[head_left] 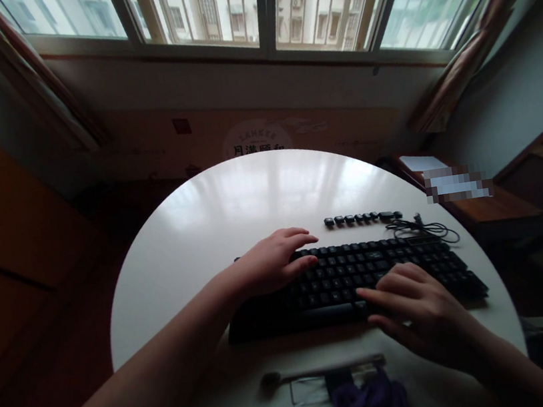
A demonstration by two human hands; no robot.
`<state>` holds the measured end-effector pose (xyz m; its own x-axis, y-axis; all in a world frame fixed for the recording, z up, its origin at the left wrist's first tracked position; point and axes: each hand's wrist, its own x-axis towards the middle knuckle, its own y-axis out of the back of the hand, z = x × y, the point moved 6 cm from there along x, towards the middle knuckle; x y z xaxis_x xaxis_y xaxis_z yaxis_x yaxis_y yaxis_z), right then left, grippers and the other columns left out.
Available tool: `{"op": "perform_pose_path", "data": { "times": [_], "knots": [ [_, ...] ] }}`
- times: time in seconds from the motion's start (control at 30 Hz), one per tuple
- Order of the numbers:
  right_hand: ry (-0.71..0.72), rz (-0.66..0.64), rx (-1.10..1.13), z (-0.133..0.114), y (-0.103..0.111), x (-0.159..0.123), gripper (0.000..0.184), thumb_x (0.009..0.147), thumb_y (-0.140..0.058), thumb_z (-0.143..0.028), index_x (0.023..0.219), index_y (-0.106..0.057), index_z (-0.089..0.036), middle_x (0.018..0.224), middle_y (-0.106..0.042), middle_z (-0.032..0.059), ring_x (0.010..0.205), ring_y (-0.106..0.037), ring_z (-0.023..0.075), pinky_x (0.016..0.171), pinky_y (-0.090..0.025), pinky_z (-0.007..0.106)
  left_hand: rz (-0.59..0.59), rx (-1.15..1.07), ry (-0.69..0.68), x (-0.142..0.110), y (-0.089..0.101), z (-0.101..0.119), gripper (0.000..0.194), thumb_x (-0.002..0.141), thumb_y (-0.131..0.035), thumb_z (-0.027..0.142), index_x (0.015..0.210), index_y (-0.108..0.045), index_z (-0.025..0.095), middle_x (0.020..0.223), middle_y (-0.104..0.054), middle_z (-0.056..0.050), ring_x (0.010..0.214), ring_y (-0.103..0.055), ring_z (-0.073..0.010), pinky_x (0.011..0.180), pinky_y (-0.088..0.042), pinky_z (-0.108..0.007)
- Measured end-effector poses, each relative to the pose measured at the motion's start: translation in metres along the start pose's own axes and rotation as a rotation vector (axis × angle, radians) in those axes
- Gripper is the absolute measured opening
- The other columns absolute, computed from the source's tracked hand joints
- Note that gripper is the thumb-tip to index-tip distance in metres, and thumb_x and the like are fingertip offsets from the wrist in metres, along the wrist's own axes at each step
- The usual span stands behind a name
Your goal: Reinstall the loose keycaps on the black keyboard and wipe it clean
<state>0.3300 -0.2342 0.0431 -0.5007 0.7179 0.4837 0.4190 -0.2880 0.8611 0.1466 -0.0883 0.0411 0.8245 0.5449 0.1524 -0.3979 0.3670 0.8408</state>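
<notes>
Here, the left hand [274, 262] spreads loosely over the mid-frame keyboard [334, 283]; the right hand [416, 301] half-curls there; whether gripping, I can't tell.

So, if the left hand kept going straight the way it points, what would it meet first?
Probably the left end of the row of loose black keycaps, just beyond the keyboard. The left hand's height is unclear, so it might pass above them.
</notes>
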Motion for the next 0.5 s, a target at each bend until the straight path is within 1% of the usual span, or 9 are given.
{"op": "perform_pose_path", "data": {
  "times": [0.07,0.1,0.13,0.23,0.3,0.4,0.5],
  "knots": [
    [-0.005,0.098,0.027,0.004,0.006,-0.002,0.028,0.091,-0.065,-0.022,0.119,-0.068,-0.02,0.082,-0.065,0.0055,0.075,-0.054,0.0208,0.072,-0.043,0.038,0.04,0.015,0.008,-0.001,0.011,-0.004,0.041,0.1,-0.051,0.044,0.134,-0.061,0.024,0.142,-0.06,-0.01,0.128,-0.056,-0.0259,0.107,-0.045,-0.041],
    [0.0,0.116,0.039,0.005,0.008,-0.003,0.026,0.091,-0.066,-0.021,0.117,-0.069,-0.02,0.082,-0.064,0.0055,0.075,-0.053,0.0207,0.071,-0.043,0.038,0.07,0.022,0.019,-0.002,0.018,-0.007,0.039,0.1,-0.05,0.044,0.131,-0.062,0.023,0.138,-0.062,-0.009,0.124,-0.059,-0.0253,0.105,-0.046,-0.04],
    [0.007,0.106,0.046,0.005,0.007,-0.003,0.024,0.091,-0.066,-0.021,0.114,-0.07,-0.02,0.081,-0.063,0.0053,0.075,-0.053,0.0207,0.071,-0.043,0.038,0.102,0.027,0.034,-0.003,0.026,-0.01,0.038,0.1,-0.05,0.044,0.127,-0.064,0.022,0.133,-0.065,-0.009,0.121,-0.061,-0.0249,0.102,-0.047,-0.04],
    [0.012,-0.007,0.051,0.005,-0.001,-0.001,0.018,0.092,-0.066,-0.024,0.108,-0.072,-0.024,0.082,-0.063,0.0047,0.077,-0.054,0.0208,0.073,-0.043,0.039,0.224,0.03,0.097,-0.007,0.049,-0.021,0.036,0.1,-0.049,0.045,0.116,-0.069,0.02,0.119,-0.072,-0.008,0.107,-0.066,-0.0234,0.092,-0.051,-0.037],
    [0.004,-0.038,0.05,0.005,-0.005,0.0,0.016,0.093,-0.064,-0.026,0.107,-0.073,-0.024,0.083,-0.064,0.0044,0.077,-0.055,0.0206,0.074,-0.043,0.04,0.285,0.031,0.146,-0.009,0.058,-0.028,0.037,0.099,-0.048,0.045,0.11,-0.072,0.019,0.112,-0.074,-0.007,0.097,-0.068,-0.0223,0.085,-0.053,-0.035],
    [0.002,-0.033,0.063,0.005,-0.006,0.001,0.015,0.094,-0.062,-0.026,0.105,-0.072,-0.023,0.082,-0.063,0.0045,0.077,-0.054,0.0207,0.073,-0.041,0.039,0.336,0.042,0.211,-0.011,0.063,-0.037,0.038,0.099,-0.047,0.045,0.103,-0.074,0.018,0.104,-0.076,-0.007,0.089,-0.069,-0.0218,0.079,-0.053,-0.034],
    [-0.003,-0.057,0.073,0.005,-0.008,0.001,0.013,0.095,-0.062,-0.026,0.101,-0.072,-0.022,0.081,-0.064,0.0044,0.077,-0.053,0.0205,0.073,-0.039,0.039,0.346,0.062,0.252,-0.01,0.061,-0.042,0.039,0.098,-0.046,0.044,0.101,-0.075,0.018,0.1,-0.077,-0.007,0.086,-0.069,-0.0226,0.076,-0.052,-0.034]
  ]
}}
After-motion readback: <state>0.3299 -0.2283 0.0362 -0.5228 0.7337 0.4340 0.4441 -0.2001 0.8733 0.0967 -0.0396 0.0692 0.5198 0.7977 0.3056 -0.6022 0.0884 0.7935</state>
